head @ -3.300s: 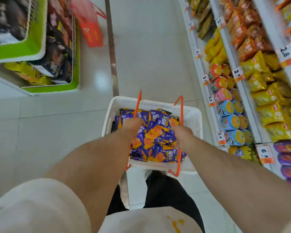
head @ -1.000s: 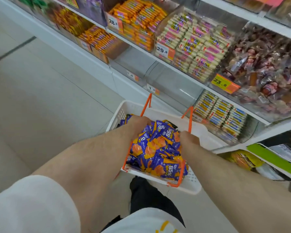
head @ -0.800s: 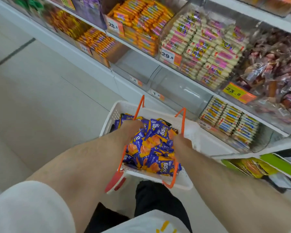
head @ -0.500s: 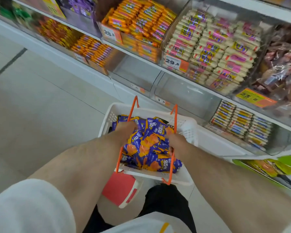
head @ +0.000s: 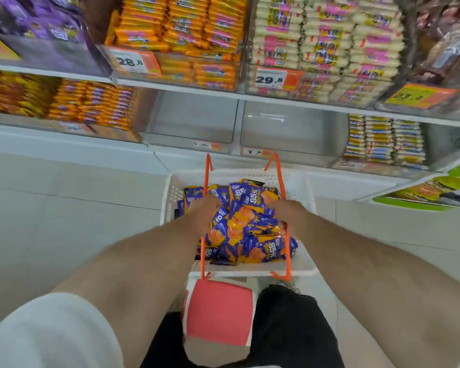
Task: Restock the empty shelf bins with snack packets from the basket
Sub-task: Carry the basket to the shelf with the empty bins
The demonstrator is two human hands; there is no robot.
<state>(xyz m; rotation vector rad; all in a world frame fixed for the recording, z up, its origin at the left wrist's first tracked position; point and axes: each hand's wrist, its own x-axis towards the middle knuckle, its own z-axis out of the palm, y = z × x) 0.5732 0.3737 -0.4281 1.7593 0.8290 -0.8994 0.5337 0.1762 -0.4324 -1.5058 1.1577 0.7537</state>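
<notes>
A white plastic basket point(head: 302, 187) piled with purple-and-orange snack packets point(head: 246, 229) hangs in front of me above the floor. My left hand point(head: 205, 212) grips the left orange handle point(head: 207, 168). My right hand point(head: 287, 212) grips the right orange handle point(head: 276, 166). Straight ahead on the lower shelf stand two clear bins with nothing in them, the left empty bin point(head: 190, 116) and the right empty bin point(head: 292, 126).
Full bins of orange bars point(head: 91, 104) and yellow-blue packets point(head: 383, 140) flank the empty ones. The upper shelf holds orange packs point(head: 181, 27) and white-pink packs point(head: 327, 35). A red-topped stool point(head: 218, 312) sits below the basket. A green-edged rack point(head: 430, 195) juts out at right.
I have turned from the aisle to face the shelf squarely and come closer to the two empty bins. The basket stays in both hands; the red stool has come into view beneath it.
</notes>
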